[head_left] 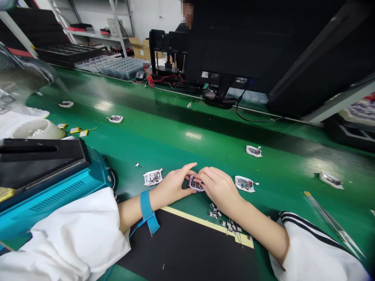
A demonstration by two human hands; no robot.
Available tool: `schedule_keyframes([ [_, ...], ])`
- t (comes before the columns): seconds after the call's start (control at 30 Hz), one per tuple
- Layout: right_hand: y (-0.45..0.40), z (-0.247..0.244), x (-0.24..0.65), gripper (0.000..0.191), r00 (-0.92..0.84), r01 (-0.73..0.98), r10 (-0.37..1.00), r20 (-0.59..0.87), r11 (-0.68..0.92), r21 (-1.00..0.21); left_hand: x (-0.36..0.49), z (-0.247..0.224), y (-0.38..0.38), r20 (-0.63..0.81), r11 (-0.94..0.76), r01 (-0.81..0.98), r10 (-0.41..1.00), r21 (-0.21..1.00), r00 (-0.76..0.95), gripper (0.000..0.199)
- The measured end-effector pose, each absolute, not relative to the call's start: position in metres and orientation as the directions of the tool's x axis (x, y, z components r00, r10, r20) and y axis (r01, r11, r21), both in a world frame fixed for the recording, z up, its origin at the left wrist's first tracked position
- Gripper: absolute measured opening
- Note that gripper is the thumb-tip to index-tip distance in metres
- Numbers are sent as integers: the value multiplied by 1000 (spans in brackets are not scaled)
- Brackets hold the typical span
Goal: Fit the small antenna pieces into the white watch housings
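Observation:
Between my two hands is a small white-rimmed device casing (195, 183) with electronics inside. My left hand (175, 183) holds its left side, thumb below and fingers above, with a blue strap on the wrist. Over its right side, my right hand (218, 187) is curled with the fingertips pressed to it; whether they pinch a small part is hidden. Similar open casings lie close by, one (153, 177) left of my left hand and another (244, 184) right of my right hand. Small dark-and-silver parts with thin leads (230, 225) are scattered below my right hand.
Tweezers (334, 222) lie at the right. A black mat (187, 249) with a yellow edge is in front. The teal machine (70, 183) stands at the left, near yellow battery-like pieces (75, 130). More casings (253, 151) lie further off, before a monitor (246, 43). A person is behind it.

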State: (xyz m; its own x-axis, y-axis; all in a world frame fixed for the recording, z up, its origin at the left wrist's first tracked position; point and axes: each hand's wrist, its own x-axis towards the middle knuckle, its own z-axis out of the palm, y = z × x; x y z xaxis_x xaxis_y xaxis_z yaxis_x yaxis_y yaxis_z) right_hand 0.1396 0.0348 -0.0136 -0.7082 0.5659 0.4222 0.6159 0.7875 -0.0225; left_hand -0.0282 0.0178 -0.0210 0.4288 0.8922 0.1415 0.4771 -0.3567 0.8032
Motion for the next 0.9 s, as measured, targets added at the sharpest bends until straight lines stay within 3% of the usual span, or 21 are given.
schedule_keyframes([
  [0.23,34,-18,138,20,-628,678,653,423,726,-114,-29,-21,18,118,-336,484,897,808,426,64],
  [0.53,44,-22,138,8,-553,518,688,469,726,-453,-30,-21,18,117,-296,397,901,868,417,64],
  [0.63,50,-27,138,9,-542,480,702,462,710,-515,-30,-23,19,114,-264,364,916,893,385,61],
  [0.8,55,-27,142,10,-575,470,678,458,732,-493,-29,-25,19,84,-229,382,929,895,361,61],
  [0.9,54,-22,144,17,-649,509,575,498,815,-278,-30,-26,20,63,-215,410,933,886,353,62],
])
